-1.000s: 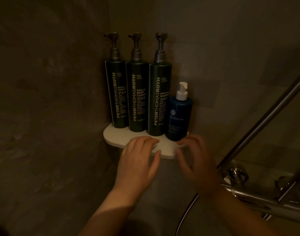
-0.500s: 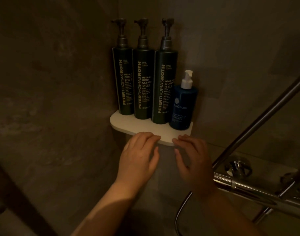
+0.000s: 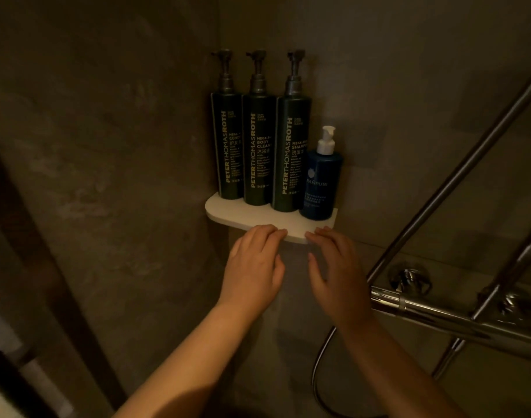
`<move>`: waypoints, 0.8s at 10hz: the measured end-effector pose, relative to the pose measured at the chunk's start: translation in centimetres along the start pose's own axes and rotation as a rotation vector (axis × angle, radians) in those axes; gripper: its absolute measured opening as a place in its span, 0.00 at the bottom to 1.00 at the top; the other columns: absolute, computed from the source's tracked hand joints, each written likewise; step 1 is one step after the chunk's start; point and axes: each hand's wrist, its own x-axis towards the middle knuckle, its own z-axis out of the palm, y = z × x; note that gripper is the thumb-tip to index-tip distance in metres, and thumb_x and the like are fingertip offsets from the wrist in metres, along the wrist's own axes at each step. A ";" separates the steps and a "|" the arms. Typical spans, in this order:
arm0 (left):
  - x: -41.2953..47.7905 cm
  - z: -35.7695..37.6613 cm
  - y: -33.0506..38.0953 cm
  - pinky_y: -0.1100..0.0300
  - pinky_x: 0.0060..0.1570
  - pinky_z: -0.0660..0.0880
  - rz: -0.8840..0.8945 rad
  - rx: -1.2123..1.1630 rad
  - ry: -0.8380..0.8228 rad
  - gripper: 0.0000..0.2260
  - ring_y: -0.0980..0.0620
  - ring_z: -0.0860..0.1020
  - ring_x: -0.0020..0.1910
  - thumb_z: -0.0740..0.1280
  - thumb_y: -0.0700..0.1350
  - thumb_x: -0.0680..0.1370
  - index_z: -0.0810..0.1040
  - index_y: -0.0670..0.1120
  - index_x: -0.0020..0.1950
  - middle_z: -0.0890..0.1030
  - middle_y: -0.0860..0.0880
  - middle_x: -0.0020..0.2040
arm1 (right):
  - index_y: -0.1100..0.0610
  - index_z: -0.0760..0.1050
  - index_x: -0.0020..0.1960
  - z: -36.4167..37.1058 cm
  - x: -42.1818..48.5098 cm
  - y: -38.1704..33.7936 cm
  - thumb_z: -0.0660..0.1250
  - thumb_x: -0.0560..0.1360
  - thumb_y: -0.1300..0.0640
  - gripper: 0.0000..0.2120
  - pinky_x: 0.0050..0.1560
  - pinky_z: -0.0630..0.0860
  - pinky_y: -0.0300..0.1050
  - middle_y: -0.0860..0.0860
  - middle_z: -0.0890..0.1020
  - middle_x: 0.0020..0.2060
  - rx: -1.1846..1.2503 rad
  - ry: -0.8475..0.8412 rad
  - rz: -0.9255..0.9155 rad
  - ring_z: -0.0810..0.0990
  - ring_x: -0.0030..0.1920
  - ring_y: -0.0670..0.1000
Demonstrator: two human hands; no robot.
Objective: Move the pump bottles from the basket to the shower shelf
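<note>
Four pump bottles stand upright on the white corner shower shelf (image 3: 228, 214), touching in a row along its back edge: three tall dark Peter Thomas Roth bottles (image 3: 259, 152) and, at the right end, a short blue Panpuri bottle (image 3: 320, 184). The left hand (image 3: 252, 267) and right hand (image 3: 336, 270) hover just below the shelf's front edge, fingers loosely spread, holding nothing. The bottles sit just above the fingertips, untouched. Drawing both hands straight back would probably avoid knocking them. No basket is visible.
</note>
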 end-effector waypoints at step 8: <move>1.1 -8.6 0.8 0.50 0.70 0.56 0.111 0.071 -0.503 0.31 0.48 0.57 0.74 0.56 0.62 0.77 0.53 0.50 0.76 0.57 0.48 0.76 | 0.54 0.60 0.73 -7.2 0.7 -8.9 0.64 0.75 0.50 0.29 0.67 0.67 0.49 0.54 0.66 0.70 -0.310 -0.513 0.335 0.67 0.68 0.55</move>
